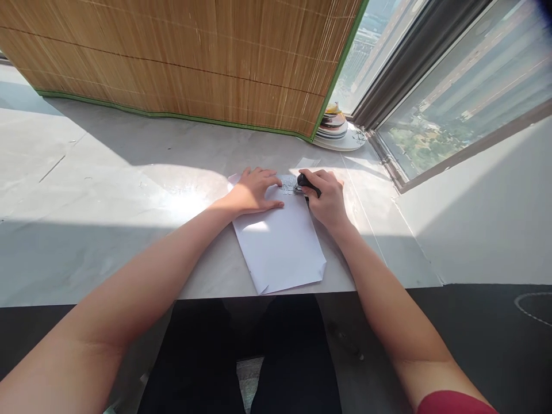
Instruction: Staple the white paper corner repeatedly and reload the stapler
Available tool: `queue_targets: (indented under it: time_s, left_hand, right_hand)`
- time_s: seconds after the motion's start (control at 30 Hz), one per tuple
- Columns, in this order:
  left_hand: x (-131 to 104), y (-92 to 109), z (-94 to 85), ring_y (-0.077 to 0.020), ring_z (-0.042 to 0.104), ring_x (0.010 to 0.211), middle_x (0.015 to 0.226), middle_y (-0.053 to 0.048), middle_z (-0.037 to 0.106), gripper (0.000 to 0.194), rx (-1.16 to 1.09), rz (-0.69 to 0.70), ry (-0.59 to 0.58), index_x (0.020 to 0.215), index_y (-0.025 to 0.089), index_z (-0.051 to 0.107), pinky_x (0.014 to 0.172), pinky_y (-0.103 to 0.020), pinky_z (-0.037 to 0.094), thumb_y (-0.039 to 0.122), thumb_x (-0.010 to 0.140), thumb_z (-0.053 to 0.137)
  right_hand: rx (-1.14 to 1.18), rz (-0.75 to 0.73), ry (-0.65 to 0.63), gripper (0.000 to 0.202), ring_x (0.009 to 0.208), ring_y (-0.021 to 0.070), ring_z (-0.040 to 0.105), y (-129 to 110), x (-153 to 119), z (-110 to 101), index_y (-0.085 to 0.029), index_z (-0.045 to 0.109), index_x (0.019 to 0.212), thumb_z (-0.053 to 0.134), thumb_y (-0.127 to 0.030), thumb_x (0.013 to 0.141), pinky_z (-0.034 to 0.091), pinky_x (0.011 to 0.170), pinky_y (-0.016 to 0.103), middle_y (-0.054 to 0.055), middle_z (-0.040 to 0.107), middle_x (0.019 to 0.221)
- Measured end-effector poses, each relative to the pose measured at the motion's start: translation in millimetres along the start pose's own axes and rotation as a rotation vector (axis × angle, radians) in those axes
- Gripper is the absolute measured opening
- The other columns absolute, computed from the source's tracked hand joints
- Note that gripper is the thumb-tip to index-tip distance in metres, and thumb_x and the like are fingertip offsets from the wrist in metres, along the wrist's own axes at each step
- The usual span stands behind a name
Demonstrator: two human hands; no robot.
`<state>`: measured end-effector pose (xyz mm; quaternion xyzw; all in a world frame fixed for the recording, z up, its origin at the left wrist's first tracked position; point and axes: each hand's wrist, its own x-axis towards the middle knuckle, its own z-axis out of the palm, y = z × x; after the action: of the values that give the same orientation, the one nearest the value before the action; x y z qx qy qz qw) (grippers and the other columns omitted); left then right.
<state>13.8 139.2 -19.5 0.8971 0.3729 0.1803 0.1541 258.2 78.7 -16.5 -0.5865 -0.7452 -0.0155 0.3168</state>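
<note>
A white sheet of paper, perhaps several layers, lies on the pale marble-look ledge with its lower corners folded. My left hand rests on its upper left part, fingers spread. My right hand is wrapped round a black stapler at the paper's upper right edge. The stapler's metal nose is over the paper, beside a speckled grey patch near the top; I cannot make out what forms it. My right fingers cover part of the stapler.
A bamboo blind with green edging hangs over the back of the ledge. Stacked plates stand in the far corner by the window frame. A white wall bounds the right side. The ledge's front edge is close to my legs.
</note>
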Motion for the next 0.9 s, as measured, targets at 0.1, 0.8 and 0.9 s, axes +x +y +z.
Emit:
queue_targets:
  time_s: [0.1, 0.8, 0.9]
  left_hand:
    - [0, -7, -2.4, -0.0394, 0.049, 0.150, 0.165, -0.011, 0.056, 0.055, 0.018, -0.021, -0.005, 0.135, 0.031, 0.076, 0.131, -0.071, 0.021, 0.060, 0.088, 0.081]
    - [2, -36, -19.2, -0.0301, 0.064, 0.123, 0.117, -0.011, 0.074, 0.032, -0.003, -0.214, 0.693, 0.105, 0.021, 0.073, 0.114, -0.050, 0.044, 0.021, 0.107, 0.041]
    - [0, -38, -23.5, -0.0332, 0.063, 0.118, 0.106, -0.012, 0.071, 0.026, 0.055, -0.336, 0.798, 0.098, 0.019, 0.068, 0.110, -0.054, 0.042, 0.021, 0.106, 0.044]
  right_hand:
    - [0.008, -0.004, -0.007, 0.042, 0.106, 0.0328, 0.063, 5, 0, -7, -0.031, 0.073, 0.135, 0.055, -0.022, 0.098, 0.049, 0.094, 0.053, 0.010, 0.074, 0.110]
    - [0.217, 0.119, -0.005, 0.017, 0.085, 0.0246, 0.063, -79, -5, 12, -0.024, 0.058, 0.102, 0.067, -0.035, 0.092, 0.045, 0.076, 0.035, 0.007, 0.071, 0.095]
    - [0.215, 0.077, -0.149, 0.016, 0.083, 0.0228, 0.059, -102, -6, 32, -0.024, 0.055, 0.100, 0.067, -0.029, 0.090, 0.040, 0.074, 0.033, 0.005, 0.068, 0.094]
